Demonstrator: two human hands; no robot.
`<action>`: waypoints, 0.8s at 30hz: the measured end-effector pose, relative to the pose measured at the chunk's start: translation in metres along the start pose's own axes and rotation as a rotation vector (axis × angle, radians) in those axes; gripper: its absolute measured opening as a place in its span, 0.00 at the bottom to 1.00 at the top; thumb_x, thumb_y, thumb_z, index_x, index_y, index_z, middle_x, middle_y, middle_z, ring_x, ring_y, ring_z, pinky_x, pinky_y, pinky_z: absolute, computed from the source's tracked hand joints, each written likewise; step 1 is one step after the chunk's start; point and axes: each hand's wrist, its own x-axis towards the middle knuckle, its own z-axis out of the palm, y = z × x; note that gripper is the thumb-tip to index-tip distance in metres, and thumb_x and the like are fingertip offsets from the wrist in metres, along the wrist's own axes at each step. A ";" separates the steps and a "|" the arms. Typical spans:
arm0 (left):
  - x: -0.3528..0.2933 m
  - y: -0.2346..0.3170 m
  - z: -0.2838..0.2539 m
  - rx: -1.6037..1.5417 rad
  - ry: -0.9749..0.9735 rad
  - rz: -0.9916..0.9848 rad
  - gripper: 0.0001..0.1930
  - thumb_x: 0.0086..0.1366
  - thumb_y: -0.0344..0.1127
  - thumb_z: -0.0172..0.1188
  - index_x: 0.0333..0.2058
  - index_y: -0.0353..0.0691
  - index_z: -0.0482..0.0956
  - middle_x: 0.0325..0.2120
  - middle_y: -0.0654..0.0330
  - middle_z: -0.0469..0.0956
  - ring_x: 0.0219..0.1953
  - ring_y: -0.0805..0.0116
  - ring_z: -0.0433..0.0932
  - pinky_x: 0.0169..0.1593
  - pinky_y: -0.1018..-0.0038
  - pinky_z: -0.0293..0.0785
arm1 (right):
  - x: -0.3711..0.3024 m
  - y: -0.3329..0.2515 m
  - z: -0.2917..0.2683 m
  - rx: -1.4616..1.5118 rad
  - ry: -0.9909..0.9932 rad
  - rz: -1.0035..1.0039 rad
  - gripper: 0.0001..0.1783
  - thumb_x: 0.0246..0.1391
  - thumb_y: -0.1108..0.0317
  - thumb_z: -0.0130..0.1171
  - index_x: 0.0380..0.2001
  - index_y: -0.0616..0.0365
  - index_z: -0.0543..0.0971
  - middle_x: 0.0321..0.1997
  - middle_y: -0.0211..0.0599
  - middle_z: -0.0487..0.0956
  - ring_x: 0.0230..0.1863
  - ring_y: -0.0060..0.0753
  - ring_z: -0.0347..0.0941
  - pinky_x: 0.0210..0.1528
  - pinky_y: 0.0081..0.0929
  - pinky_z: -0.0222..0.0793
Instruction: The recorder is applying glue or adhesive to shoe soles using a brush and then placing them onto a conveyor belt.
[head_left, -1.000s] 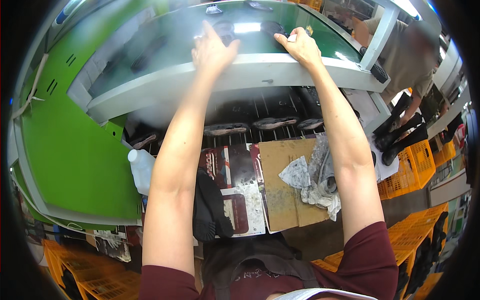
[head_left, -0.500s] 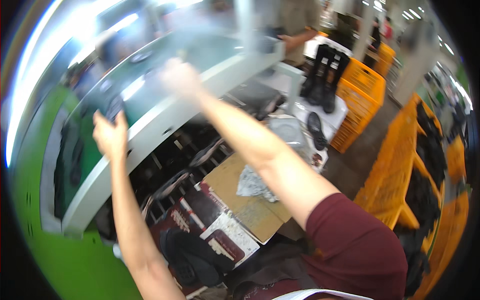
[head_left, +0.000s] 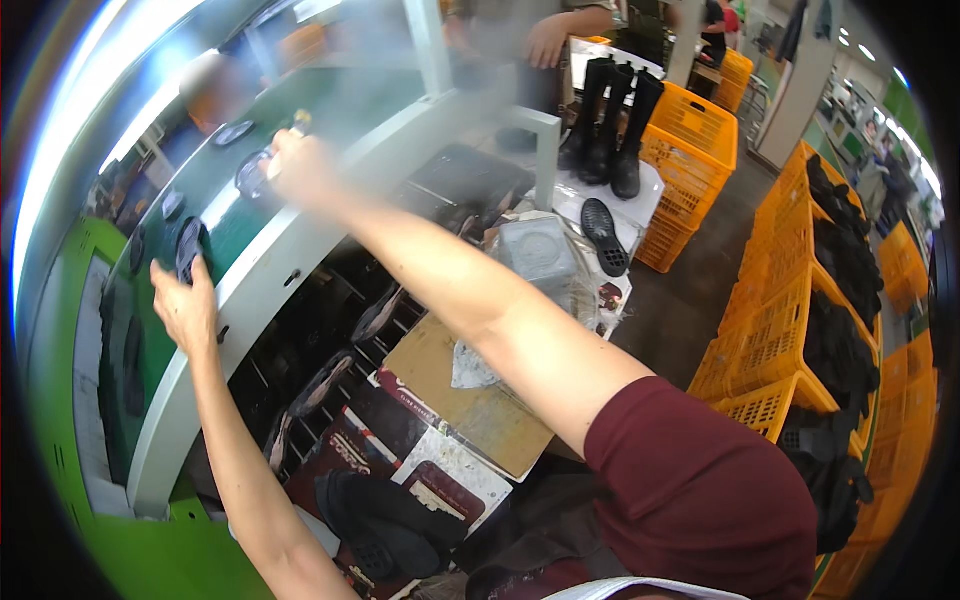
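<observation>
My left hand (head_left: 186, 308) reaches over a green conveyor belt (head_left: 232, 225), thumb and fingers spread. Between them, close to the thumb, lies a dark shoe sole (head_left: 190, 243); I cannot tell how firmly they touch. Farther along the belt, my right hand (head_left: 303, 172) is closed and slightly blurred. A small thing with a yellowish tip (head_left: 302, 120) sticks out of its grip, its kind unclear. Just left of this hand is another shoe sole (head_left: 252, 175), partly hidden by the fingers. More soles (head_left: 234, 132) lie toward the belt's far edge.
A pale metal frame (head_left: 265, 265) edges the belt. Below are flattened cardboard (head_left: 470, 400) and black shoes (head_left: 390, 520). Black boots (head_left: 625, 130) and a loose sole (head_left: 604, 235) rest on a white surface. Orange crates (head_left: 765, 330) stand right. Another person's hand (head_left: 548, 40) shows at the back.
My right hand has moved left and down, close to a sole on the belt. The left hand and the sole by it now appear farther left and lower as the view has shifted.
</observation>
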 end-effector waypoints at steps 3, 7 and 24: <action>-0.004 -0.001 -0.012 -0.020 -0.011 -0.068 0.36 0.55 0.48 0.61 0.60 0.37 0.62 0.51 0.41 0.72 0.52 0.45 0.73 0.55 0.57 0.69 | -0.007 -0.014 -0.001 -0.120 -0.021 0.001 0.18 0.49 0.51 0.58 0.32 0.55 0.77 0.32 0.49 0.80 0.36 0.52 0.79 0.41 0.44 0.74; -0.010 0.019 -0.017 -0.087 -0.045 -0.089 0.36 0.57 0.47 0.60 0.60 0.36 0.60 0.51 0.40 0.71 0.55 0.43 0.69 0.57 0.58 0.67 | 0.001 -0.003 -0.014 -0.134 -0.059 -0.015 0.20 0.51 0.47 0.58 0.34 0.54 0.77 0.36 0.49 0.81 0.39 0.53 0.78 0.43 0.44 0.74; -0.002 -0.006 -0.003 -0.066 0.081 0.059 0.39 0.57 0.49 0.59 0.61 0.33 0.58 0.52 0.44 0.72 0.57 0.48 0.67 0.59 0.59 0.63 | 0.003 -0.005 -0.010 -0.071 -0.018 -0.058 0.16 0.52 0.51 0.59 0.33 0.52 0.78 0.33 0.50 0.81 0.40 0.55 0.77 0.44 0.44 0.71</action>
